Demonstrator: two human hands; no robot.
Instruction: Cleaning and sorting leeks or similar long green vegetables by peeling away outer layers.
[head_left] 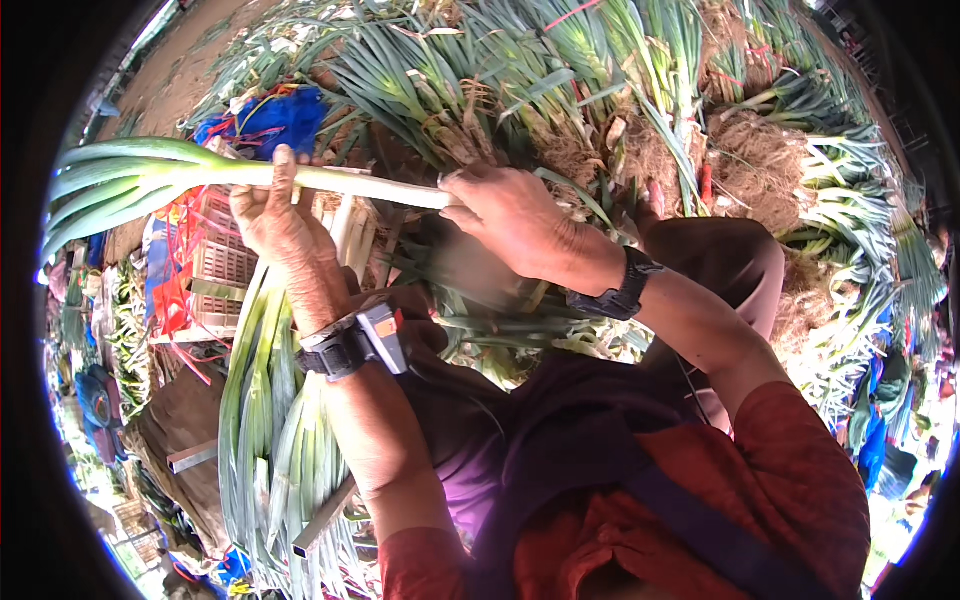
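Green-and-white leek (375, 187) held crosswise in the air between two hands, with leaves fanned out to the left and pale root end to the right. On the shaft, close to the leaves, left hand (285, 225) gripping between thumb and fingers, with one finger upright across the stem. At the root end, right hand (510, 215) closed on the tip, back of the hand upward. On the left wrist, black strap (330, 352) with grey-and-orange device (382, 335); on the right, dark wristband (620, 285). Below the leek, near the left hand, pale latticed crate (222, 240), with red ribbons (178, 300) trailing over its left edge; beyond its far edge, crumpled blue sheet (292, 120). From the crate's near right corner toward the body, long cluster of leeks (258, 400) beside square metal bar (318, 525). Farther off on the ground, row of leek bundles (400, 85), roots toward the worker; to the right, matted brown roots (755, 165) and further white-stemmed leeks (845, 190). In the foreground, red sleeves (800, 455) and dark purple apron (570, 410).
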